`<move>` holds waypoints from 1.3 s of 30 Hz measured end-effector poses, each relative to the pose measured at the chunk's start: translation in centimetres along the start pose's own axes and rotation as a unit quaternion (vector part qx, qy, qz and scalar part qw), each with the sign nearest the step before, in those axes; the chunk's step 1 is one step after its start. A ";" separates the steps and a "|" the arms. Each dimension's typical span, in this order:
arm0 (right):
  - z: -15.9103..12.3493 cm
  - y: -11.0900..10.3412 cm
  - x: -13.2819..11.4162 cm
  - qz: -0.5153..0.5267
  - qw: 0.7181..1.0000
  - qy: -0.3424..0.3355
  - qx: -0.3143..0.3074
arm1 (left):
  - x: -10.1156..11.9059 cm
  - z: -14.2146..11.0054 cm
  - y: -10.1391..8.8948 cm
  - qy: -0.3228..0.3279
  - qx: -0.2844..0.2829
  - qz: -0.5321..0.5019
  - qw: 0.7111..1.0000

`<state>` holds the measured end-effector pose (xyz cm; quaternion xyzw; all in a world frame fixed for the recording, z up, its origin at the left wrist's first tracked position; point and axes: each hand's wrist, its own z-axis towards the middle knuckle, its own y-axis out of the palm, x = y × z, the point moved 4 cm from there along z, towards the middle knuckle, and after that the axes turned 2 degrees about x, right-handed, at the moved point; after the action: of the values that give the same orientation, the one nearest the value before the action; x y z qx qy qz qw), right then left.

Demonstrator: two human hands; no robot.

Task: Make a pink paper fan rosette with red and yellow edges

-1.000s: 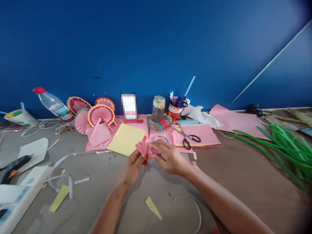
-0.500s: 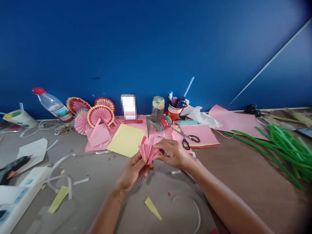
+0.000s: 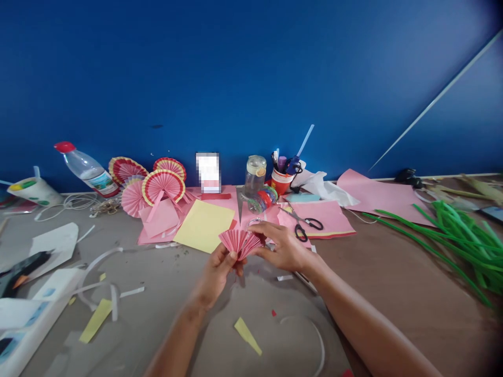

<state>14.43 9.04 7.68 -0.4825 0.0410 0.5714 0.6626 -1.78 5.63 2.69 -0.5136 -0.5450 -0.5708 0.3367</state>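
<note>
A pleated pink paper fan (image 3: pixel 238 242) is held up over the table, spread into a partial fan shape. My left hand (image 3: pixel 220 272) pinches its lower left part, thumb in front. At its right side, my right hand (image 3: pixel 281 246) grips the folded edge between thumb and fingers; some fingertips are hidden behind the paper. Just behind the fan lies a yellow paper sheet (image 3: pixel 204 225). Black-handled scissors (image 3: pixel 302 222) rest on pink paper (image 3: pixel 334 217) beyond my right hand.
Finished-looking paper fans (image 3: pixel 163 187) stand at the back left beside a plastic bottle (image 3: pixel 92 173). A clear jar (image 3: pixel 255 175) and a red cup of pens (image 3: pixel 281 182) stand at the back. Green stems (image 3: pixel 467 246) lie right, a power strip (image 3: pixel 35 319) left.
The pink fan has spread wider, its left side now reaching further left and its folds opened more. Both hands keep hold of it and have barely shifted.
</note>
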 end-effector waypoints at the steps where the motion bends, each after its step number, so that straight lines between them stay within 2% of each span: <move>1: 0.0 0.1 0.1 0.012 1.000 0.023 -0.009 | 0.0 0.1 -0.1 0.012 0.014 0.017 1.000; 3: 0.1 0.2 0.4 0.032 0.998 0.053 -0.013 | 0.1 0.3 -0.3 0.033 0.042 0.058 0.997; 6: 0.3 -0.1 1.5 0.032 0.993 0.106 0.029 | 0.0 0.5 -0.7 0.055 0.085 0.109 0.989; 8: 0.2 -0.2 2.5 0.025 0.985 0.160 0.057 | -0.2 0.5 -0.9 0.052 0.104 0.126 0.985; 10: 0.0 0.1 3.5 0.039 0.978 0.199 0.048 | -0.5 0.5 -1.0 0.037 0.113 0.132 0.984; 16: -0.8 2.1 4.7 0.165 0.950 0.260 -0.045 | -1.0 0.4 -0.2 -0.012 0.069 0.090 0.994; 18: -0.9 2.2 4.8 0.177 0.942 0.280 -0.048 | -1.0 0.3 -0.4 -0.024 0.051 0.110 0.992; 20: -0.9 1.7 5.0 0.160 0.944 0.287 -0.038 | -0.8 0.3 -1.2 -0.018 0.058 0.170 0.984; 22: -0.8 1.1 5.3 0.127 0.948 0.290 -0.019 | -0.3 0.2 -2.5 0.015 0.108 0.273 0.956; 25: -0.7 0.4 5.4 0.067 0.952 0.296 0.024 | 1.2 -0.1 -3.9 0.112 0.211 0.444 0.864; 26: -0.7 0.3 5.1 0.050 0.954 0.291 0.044 | 1.7 -0.3 -4.0 0.149 0.235 0.468 0.839; 27: -0.6 0.4 4.7 0.038 0.957 0.280 0.065 | 2.0 -0.4 -3.8 0.181 0.248 0.467 0.829; 28: -0.5 0.5 4.0 0.029 0.960 0.265 0.087 | 2.1 -0.5 -3.6 0.202 0.250 0.443 0.837; 29: -0.5 0.8 3.3 0.023 0.963 0.247 0.107 | 2.0 -0.5 -3.2 0.202 0.239 0.400 0.861; 31: -0.7 1.6 1.5 0.009 0.968 0.206 0.141 | 1.3 -0.2 -2.5 0.156 0.203 0.273 0.927; 33: -0.9 2.6 -0.6 -0.014 0.976 0.150 0.156 | 0.2 0.2 -1.8 0.081 0.169 0.135 0.973; 35: -1.2 3.7 -2.5 -0.028 0.985 0.097 0.140 | -0.6 0.3 -1.5 0.038 0.158 0.048 0.986; 37: -1.2 4.4 -3.8 -0.013 0.993 0.060 0.104 | -0.8 0.4 -1.9 0.018 0.178 0.013 0.984; 39: -1.1 4.2 -3.8 0.024 0.995 0.060 0.082 | -0.6 0.3 -2.5 0.004 0.203 -0.019 0.979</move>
<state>10.30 5.12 6.88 -0.4594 0.1390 0.5518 0.6821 -3.91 6.27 1.34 -0.4223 -0.6577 -0.4567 0.4248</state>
